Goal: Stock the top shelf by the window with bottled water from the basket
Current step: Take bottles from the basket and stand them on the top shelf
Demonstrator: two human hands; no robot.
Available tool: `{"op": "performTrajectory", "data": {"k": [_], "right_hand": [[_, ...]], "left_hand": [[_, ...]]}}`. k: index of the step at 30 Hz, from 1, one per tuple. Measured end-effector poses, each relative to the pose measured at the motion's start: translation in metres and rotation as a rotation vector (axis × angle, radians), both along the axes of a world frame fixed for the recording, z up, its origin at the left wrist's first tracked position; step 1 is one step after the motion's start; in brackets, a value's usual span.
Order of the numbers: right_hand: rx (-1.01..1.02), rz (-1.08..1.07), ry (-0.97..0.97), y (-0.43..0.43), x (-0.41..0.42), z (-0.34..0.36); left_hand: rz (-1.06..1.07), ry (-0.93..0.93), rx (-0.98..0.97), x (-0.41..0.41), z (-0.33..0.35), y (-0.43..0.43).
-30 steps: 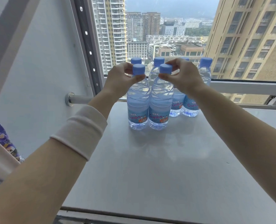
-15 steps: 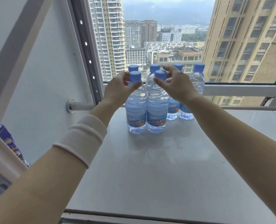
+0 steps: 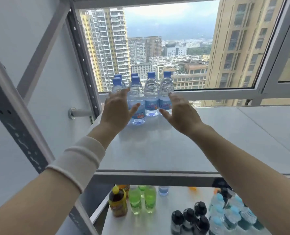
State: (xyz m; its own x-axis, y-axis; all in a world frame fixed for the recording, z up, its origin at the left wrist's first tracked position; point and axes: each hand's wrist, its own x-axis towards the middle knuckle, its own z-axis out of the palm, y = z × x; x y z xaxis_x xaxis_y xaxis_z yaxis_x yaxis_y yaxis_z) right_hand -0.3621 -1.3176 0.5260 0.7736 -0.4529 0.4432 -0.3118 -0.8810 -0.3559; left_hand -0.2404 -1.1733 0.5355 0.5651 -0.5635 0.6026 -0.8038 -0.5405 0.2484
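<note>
Head view: water bottles (image 3: 151, 94) grouped on the top shelf (image 3: 208, 141), hands free.
The left hand (image 3: 117, 107) and right hand (image 3: 180, 112) hover, fingers spread and gripping nothing, near the bottles at the shelf's back-left by the window (image 3: 208, 94). Clear ribbed plastic, blue caps, smooth grey metal: nudging low at the labels should square rows without toppling.

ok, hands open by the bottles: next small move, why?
Probably pull both hands back for the basket, not in view: left hand and right hand are open and empty, the clear blue-capped water bottles stand upright, and the grey top shelf has room left.
</note>
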Motion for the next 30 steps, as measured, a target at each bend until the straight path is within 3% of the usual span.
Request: {"op": "performTrajectory", "data": {"k": [4, 11, 20, 30], "right_hand": [[-0.083, 0.005, 0.003, 0.005, -0.091, -0.040], [-0.128, -0.059, 0.194, 0.010, -0.216, -0.099], [-0.038, -0.108, 0.376, 0.056, -0.324, -0.178], [0.070, -0.085, 0.593, 0.086, -0.421, -0.329]], "left_hand": [[-0.021, 0.002, 0.096, -0.084, -0.034, 0.002], [-0.105, 0.067, 0.305, -0.204, -0.095, 0.012], [-0.195, 0.148, 0.452, -0.293, -0.157, 0.046], [-0.226, 0.381, 0.589, -0.375, -0.284, 0.061]]}}
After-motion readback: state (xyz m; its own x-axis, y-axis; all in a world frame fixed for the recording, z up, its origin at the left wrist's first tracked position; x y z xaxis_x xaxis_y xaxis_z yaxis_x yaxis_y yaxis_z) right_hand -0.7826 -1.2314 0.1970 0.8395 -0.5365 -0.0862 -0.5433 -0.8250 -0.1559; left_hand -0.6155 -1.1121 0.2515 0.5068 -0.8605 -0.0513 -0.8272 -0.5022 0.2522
